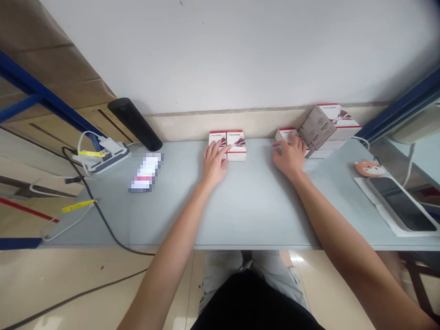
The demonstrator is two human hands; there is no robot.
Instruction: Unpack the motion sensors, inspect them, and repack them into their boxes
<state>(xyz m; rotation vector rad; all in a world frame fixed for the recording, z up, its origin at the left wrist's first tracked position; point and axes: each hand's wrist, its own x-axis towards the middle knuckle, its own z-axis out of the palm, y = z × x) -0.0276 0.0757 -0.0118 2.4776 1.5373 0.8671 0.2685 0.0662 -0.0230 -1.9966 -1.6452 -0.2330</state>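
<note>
On the pale grey-blue tabletop (254, 215), two small white boxes with red trim (236, 145) stand side by side against the wall. The fingertips of my left hand (215, 164) lie on the front of the left box, spread apart. My right hand (290, 156) covers most of another white box (283, 134), with the fingers over its near corner. Just right of it, several similar boxes (330, 128) lean in a pile, one showing a grey printed side.
A black cylinder (134, 124) lies at the back left, near a power strip (103, 156) with white plugs and a dark cable. A pixelated flat item (146, 172) sits left of centre. At right are a fox-face pad (369, 168) and a phone (400, 204) on white paper.
</note>
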